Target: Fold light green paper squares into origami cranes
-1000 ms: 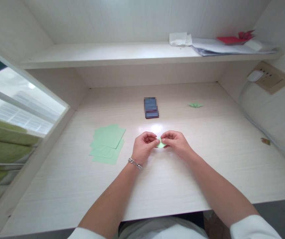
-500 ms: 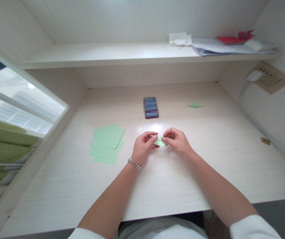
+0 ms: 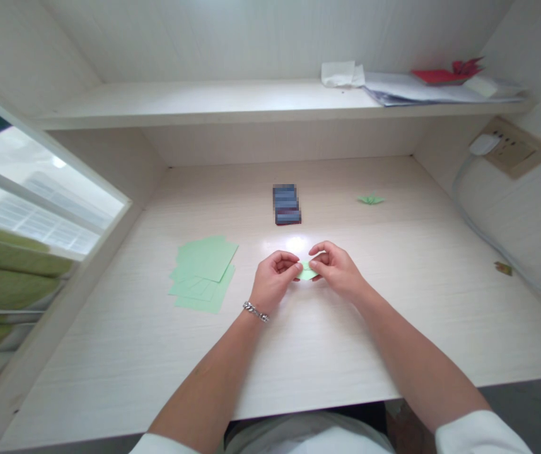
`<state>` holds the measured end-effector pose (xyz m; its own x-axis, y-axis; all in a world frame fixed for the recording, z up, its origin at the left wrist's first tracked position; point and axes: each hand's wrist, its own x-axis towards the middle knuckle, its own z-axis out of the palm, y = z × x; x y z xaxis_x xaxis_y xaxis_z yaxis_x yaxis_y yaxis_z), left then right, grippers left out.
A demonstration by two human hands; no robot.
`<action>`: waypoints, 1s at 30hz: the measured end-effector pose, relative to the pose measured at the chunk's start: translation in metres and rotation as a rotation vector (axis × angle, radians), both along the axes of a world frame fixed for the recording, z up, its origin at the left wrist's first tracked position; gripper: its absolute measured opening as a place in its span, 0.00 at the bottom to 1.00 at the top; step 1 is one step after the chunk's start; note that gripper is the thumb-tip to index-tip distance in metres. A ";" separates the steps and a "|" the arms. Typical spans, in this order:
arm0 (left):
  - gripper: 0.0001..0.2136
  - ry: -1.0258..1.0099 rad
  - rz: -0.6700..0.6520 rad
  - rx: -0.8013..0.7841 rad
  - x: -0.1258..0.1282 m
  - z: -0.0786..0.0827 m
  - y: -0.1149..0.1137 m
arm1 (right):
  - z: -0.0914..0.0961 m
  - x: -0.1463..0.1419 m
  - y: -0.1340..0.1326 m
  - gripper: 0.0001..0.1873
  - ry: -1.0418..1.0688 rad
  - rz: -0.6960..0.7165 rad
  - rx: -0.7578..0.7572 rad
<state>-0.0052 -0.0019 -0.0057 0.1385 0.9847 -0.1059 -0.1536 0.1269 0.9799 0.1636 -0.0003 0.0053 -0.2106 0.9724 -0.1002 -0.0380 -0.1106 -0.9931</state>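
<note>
Both hands meet over the middle of the pale wooden desk (image 3: 327, 353). My left hand (image 3: 273, 279), with a metal bracelet on its wrist, pinches the left end of a small folded piece of green paper (image 3: 306, 272). My right hand (image 3: 337, 267) pinches the right end of the same piece, fingers curled over it. Most of the folded paper is hidden between the fingers.
A loose stack of green paper sheets (image 3: 203, 272) lies left of the hands. A dark blurred rectangle (image 3: 286, 204) lies behind them, and a finished green folded figure (image 3: 371, 199) farther right. The shelf (image 3: 195, 104) holds papers and red folded paper (image 3: 445, 72). A wall socket (image 3: 511, 148) with a cable is at the right.
The hands stay in place and only the fingers shift slightly on the small green piece; the right hand's fingers have risen a little over it.
</note>
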 end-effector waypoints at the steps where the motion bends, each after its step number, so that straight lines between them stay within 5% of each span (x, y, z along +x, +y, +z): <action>1: 0.12 0.007 -0.003 0.003 0.000 0.000 0.000 | 0.000 0.000 0.000 0.13 -0.012 -0.005 0.008; 12: 0.15 0.058 0.069 0.032 0.004 0.003 -0.002 | -0.010 -0.004 0.002 0.14 -0.071 -0.022 0.080; 19: 0.18 0.047 0.101 -0.014 0.002 0.010 -0.001 | -0.004 0.001 0.003 0.19 -0.006 0.006 -0.035; 30: 0.17 -0.004 0.061 -0.056 0.000 0.004 0.002 | -0.004 0.004 0.005 0.15 -0.065 -0.053 0.092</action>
<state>-0.0056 -0.0001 -0.0017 0.0785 0.9839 -0.1606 -0.1663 0.1718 0.9710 0.1681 0.0046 0.0008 -0.1547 0.9877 -0.0213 0.0230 -0.0179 -0.9996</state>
